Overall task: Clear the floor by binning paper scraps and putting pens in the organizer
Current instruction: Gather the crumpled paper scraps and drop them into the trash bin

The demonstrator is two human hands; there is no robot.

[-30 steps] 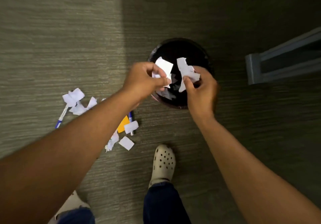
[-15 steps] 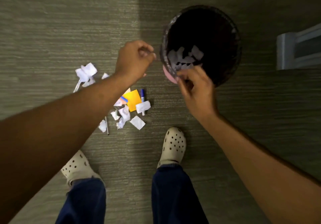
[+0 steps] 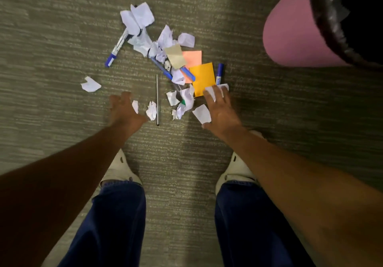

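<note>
Both hands reach down to the litter on the floor (image 3: pixel 51 45), so the step in hand is judged to be gathering another load of paper scraps (image 3: pixel 165 45). The left hand (image 3: pixel 126 111) is spread open and holds nothing, just beside a small crumpled scrap (image 3: pixel 151 111). The right hand (image 3: pixel 219 109) is open too, fingers (image 3: pixel 209 97) lying on a white scrap (image 3: pixel 217 87) by the orange note (image 3: pixel 204 78). The pink bin (image 3: pixel 294 30) stands near. Next: pinch up paper only, leaving the pens (image 3: pixel 118 47) for the organizer, which is not in view.
</note>
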